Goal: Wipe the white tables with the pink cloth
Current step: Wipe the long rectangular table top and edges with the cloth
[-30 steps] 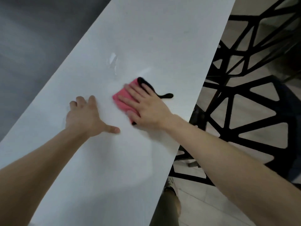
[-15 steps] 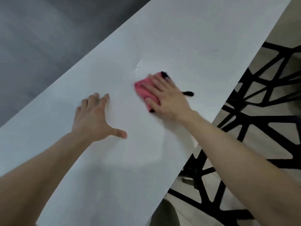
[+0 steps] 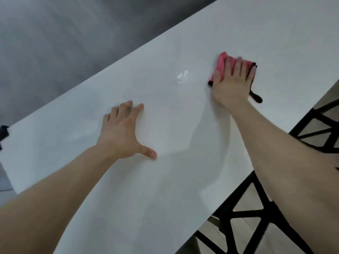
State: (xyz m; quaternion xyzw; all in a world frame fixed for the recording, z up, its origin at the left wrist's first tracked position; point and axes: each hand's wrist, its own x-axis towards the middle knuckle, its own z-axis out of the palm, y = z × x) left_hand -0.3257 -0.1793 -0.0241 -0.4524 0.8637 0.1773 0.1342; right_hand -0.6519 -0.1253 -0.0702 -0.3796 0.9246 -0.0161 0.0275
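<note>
While the left hand (image 3: pixel 122 136) is lying empty and splayed on the white table (image 3: pixel 183 180), likely bracing the body, the right hand (image 3: pixel 232 81) is pressing flat, fingers together, on the pink cloth (image 3: pixel 221 66) near the table's far edge.

Most of the pink cloth (image 3: pixel 222 67) lies hidden under the right hand (image 3: pixel 232 83) — only its far edge and a dark trim strip at 3 o'clock show. The fingertips (image 3: pixel 239 58) are smeared by blur. The white surface (image 3: pixel 183 162) runs off the top, right and bottom edges. At 9 o'clock, a dark object (image 3: pixel 3 132) is cut by the frame — too little to identify. The black frame (image 3: pixel 244 217) below the surface is partly covered by the right forearm.
</note>
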